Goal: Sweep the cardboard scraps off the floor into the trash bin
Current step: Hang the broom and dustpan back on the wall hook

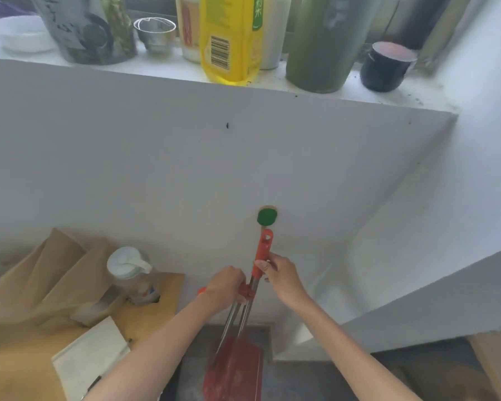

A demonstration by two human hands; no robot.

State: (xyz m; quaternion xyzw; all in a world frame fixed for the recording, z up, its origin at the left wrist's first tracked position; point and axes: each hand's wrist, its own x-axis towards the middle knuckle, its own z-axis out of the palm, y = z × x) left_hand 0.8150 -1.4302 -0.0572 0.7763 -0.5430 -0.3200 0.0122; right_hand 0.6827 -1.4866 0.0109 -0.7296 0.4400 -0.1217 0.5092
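My right hand (282, 277) grips the orange-red handle (262, 253) of a broom, just below a green wall hook (267, 217). My left hand (229, 286) is closed around a second red-tipped handle next to a red clip (247, 290) that joins two metal poles (237, 316). The poles run down to a red dustpan (233, 371) standing on the dark grey floor (315, 380) against the white wall. No cardboard scraps or trash bin show in this view.
A wooden table (18, 363) at the left carries a brown paper bag (49, 279), a lidded plastic jar (133, 276) and a white notebook (90, 360). The ledge (359, 91) above holds a yellow bottle (229, 39), green bottles, cups and a bowl. A white wall juts out on the right.
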